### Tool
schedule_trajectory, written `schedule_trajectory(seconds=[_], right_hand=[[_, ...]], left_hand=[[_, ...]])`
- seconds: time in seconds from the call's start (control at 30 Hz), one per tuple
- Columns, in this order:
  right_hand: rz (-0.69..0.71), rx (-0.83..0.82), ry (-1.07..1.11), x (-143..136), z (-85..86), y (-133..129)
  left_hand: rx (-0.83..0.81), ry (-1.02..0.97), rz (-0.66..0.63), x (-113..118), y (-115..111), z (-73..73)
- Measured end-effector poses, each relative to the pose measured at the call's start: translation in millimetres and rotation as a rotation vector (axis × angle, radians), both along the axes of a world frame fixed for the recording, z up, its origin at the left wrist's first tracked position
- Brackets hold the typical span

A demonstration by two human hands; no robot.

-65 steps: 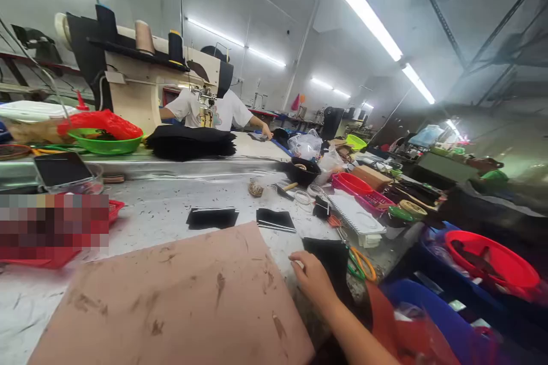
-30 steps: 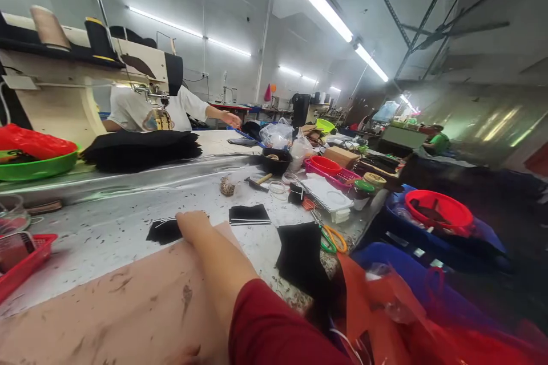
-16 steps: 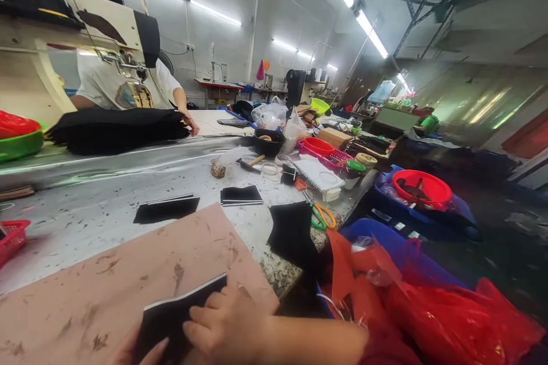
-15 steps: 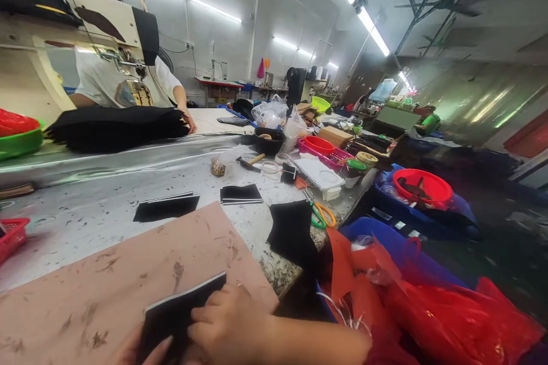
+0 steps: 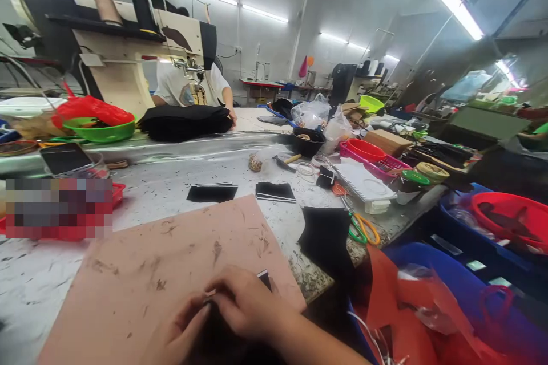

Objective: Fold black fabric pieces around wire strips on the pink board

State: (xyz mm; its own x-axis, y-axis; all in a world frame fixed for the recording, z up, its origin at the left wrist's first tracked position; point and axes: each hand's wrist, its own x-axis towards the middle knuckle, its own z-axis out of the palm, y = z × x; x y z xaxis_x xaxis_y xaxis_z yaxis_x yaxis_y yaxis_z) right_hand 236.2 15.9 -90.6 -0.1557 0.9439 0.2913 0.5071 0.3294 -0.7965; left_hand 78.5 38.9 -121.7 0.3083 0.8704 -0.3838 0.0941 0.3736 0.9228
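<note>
Low in the view, over a pinkish-brown board (image 5: 171, 251), my left hand (image 5: 182, 328) and my right hand (image 5: 246, 302) meet at the fingertips. Both pinch the upper edge of a dark piece (image 5: 218, 333), whose lower part is hidden in shadow and behind my hands. A black corner with a pale edge (image 5: 264, 279) shows just beyond my right hand. Two small stacks of black pieces, the left one (image 5: 212, 193) and the right one (image 5: 275, 191), lie past the board. A larger black piece (image 5: 326, 239) hangs over the table's right edge.
Orange- and green-handled scissors (image 5: 363, 229), a hammer (image 5: 287, 163) and a notebook (image 5: 362, 179) lie at the right. Blue tubs (image 5: 417, 256) with red material stand beside the table. At the back, a person's hand (image 5: 232, 116) touches a black stack (image 5: 186, 122) by a sewing machine.
The view has turned left. My hands have come together, fingertips meeting; before, they were apart on a black piece with a pale edge, which is now mostly hidden.
</note>
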Motion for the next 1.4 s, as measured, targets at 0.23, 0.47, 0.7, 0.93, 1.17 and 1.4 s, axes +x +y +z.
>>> schedule_trajectory(seconds=[0.23, 0.47, 0.7, 0.93, 1.17, 1.4], right_hand=[[-0.107, -0.045, 0.035, -7.0, -4.0, -4.4], [-0.140, 0.311, -0.310, -17.3, -7.6, -5.8], [-0.199, 0.495, -0.304, -25.6, -13.6, -10.7], [-0.075, 0.110, -0.041, -9.9, -8.1, -11.1], [-0.125, -0.101, 0.299, -7.7, -12.1, -13.3], [-0.439, -0.126, 1.212, 34.5, -20.3, -23.7]], left_hand=[[0.136, -0.008, -0.016, 7.5, -9.0, 26.5], [0.434, 0.295, -0.222, -2.8, -6.9, 31.9], [0.405, 0.280, -0.228, -5.1, -9.9, 28.3], [0.305, 0.151, -0.179, -5.0, -10.0, 23.6], [0.038, -0.055, -0.090, 5.1, -15.0, 16.0], [-0.120, -0.027, 0.038, 8.0, -7.8, 9.1]])
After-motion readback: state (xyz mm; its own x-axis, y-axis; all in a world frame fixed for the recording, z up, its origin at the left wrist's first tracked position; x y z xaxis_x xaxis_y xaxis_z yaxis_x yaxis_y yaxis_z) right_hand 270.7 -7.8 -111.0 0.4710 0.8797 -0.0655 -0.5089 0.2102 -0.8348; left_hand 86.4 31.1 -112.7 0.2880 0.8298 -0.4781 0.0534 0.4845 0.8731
